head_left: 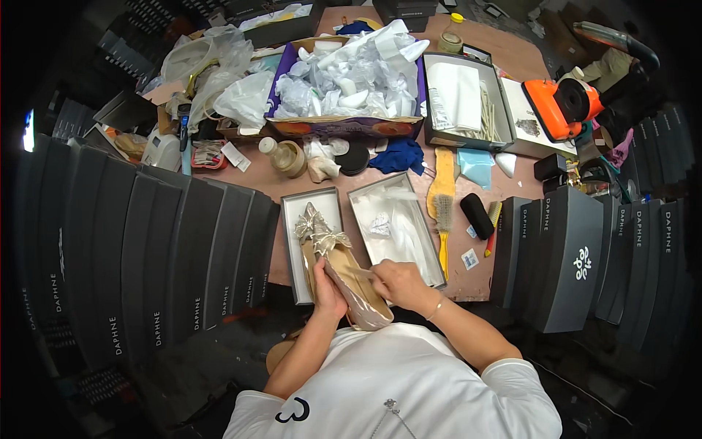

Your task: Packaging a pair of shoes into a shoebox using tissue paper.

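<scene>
My left hand (pixel 329 291) is wrapped around a shiny champagne flat shoe (pixel 357 296), which tilts with its heel toward me. A pale bow decorates its toe. Just left of it is a second matching shoe (pixel 308 252), over a grey-edged open box part (pixel 290 274); whether my left hand also grips it is unclear. My right hand (pixel 404 284) is closed at the shoe's opening, pinching a thin pale strip (pixel 360 271) that points into the shoe. Beside them lies an open shoebox (pixel 437 272) with white tissue paper (pixel 406 230) inside.
Dark shoeboxes (pixel 175 249) line the left side, and more shoeboxes (pixel 563 256) stand at right. A yellow-handled brush (pixel 443 238) and a black case (pixel 477 216) lie right of the shoebox. Behind are a glass jar (pixel 288 158), a purple carton (pixel 351 126) of plastic wrappings and an orange tape dispenser (pixel 552 113).
</scene>
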Demonstrator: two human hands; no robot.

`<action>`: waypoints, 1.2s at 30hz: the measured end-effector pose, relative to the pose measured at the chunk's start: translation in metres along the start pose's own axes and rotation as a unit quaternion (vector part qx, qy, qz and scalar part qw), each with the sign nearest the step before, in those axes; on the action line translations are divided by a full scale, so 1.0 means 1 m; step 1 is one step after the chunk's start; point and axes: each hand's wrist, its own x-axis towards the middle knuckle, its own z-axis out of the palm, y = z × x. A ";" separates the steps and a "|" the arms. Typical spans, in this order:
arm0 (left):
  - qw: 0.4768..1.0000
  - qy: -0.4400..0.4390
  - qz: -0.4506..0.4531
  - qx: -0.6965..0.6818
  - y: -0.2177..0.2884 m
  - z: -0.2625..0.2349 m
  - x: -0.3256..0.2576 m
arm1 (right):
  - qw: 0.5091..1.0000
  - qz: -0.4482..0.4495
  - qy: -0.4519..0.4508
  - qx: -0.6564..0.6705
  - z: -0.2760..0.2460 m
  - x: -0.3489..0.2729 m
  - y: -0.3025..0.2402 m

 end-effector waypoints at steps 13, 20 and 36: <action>0.987 -0.125 -0.101 -0.015 0.015 0.000 0.003 | 0.924 0.057 -0.123 -0.358 -0.001 0.074 0.127; 0.983 -0.115 -0.121 -0.077 0.005 -0.014 0.020 | 0.958 -0.028 -0.062 -0.278 -0.004 0.063 0.101; 0.985 -0.156 -0.071 0.019 -0.008 0.015 -0.002 | 0.984 0.028 -0.075 -0.157 0.023 0.065 0.001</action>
